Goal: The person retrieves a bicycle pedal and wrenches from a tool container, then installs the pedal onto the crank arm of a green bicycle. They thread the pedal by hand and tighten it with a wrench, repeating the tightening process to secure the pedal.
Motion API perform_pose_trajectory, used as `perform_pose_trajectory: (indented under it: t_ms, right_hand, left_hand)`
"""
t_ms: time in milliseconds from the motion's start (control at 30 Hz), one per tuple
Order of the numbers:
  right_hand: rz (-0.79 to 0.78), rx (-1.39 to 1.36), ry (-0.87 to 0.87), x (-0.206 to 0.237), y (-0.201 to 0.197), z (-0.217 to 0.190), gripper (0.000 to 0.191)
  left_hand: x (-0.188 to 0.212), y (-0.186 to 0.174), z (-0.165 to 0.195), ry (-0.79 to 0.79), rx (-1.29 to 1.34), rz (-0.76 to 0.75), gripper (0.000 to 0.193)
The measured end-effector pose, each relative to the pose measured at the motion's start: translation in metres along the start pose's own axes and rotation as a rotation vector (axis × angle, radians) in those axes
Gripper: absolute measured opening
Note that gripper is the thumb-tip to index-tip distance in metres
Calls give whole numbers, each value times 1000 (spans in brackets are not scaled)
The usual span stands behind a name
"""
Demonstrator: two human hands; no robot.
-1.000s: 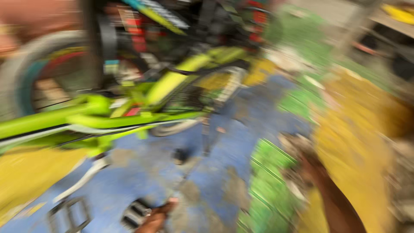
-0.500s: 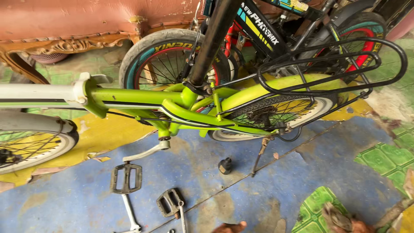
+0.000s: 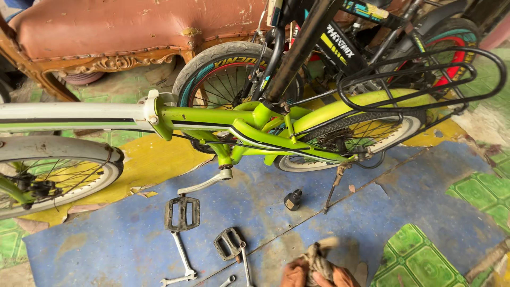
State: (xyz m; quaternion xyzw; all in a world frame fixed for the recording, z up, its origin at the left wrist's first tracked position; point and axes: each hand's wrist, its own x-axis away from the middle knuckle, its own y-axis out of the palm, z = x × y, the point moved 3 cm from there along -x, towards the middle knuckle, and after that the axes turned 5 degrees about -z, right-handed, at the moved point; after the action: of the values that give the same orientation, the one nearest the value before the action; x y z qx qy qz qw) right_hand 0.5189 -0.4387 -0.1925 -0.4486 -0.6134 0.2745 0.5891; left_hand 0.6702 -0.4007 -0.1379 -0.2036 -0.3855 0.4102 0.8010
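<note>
a lime-green folding bicycle (image 3: 255, 130) stands on its kickstand (image 3: 334, 186) over a blue mat (image 3: 372, 223). a second bicycle (image 3: 340, 42) stands behind it, beside a worn red sofa (image 3: 122, 26). two loose pedals (image 3: 181, 213) and a small black cylindrical part (image 3: 292, 200) lie on the mat.

Only fingertips of one hand (image 3: 319, 276) in view at six o'clock, the rest cut by the bottom edge; which hand, impossible to tell. Partly hidden under a grubby rag (image 3: 317, 258), so grip unclear. Front wheel (image 3: 50, 172) at nine o'clock cropped by the left edge. Spanner (image 3: 227, 280) at six o'clock cut off below. Small dark part (image 3: 292, 200) beside the kickstand (image 3: 334, 186) too small to identify. Brown sofa (image 3: 122, 32) at eleven o'clock cropped by the top edge. Rear bicycles largely hidden behind the green frame (image 3: 249, 130).
</note>
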Motion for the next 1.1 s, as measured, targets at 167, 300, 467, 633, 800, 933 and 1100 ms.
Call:
perform_pose_trajectory:
  t_ms: [167, 300, 467, 633, 800, 933, 1100]
  right_hand:
    - [-39, 29, -1, 24, 7, -6, 64]
    - [-79, 83, -40, 35, 4, -1, 65]
    - [-167, 210, -246, 26, -26, -74, 67]
    - [-271, 370, -485, 17, -64, -176, 68]
    - [-367, 502, -693, 57, -105, -121, 70]
    - [-316, 458, -968, 90, -129, -130, 71]
    - [197, -425, -913, 78, -229, -178, 33]
  left_hand:
    - [24, -8, -30, 8, -65, 6, 53]
    - [66, -50, -59, 75, -53, 51, 50]
    - [167, -200, -77, 242, -46, 386, 46]
    - [271, -373, -72, -1, 27, 763, 39]
    - [335, -444, -44, 136, -151, 1272, 36]
    - [334, -452, -42, 301, -310, 1455, 38]
    - [308, -463, -71, 453, 200, 1603, 42]
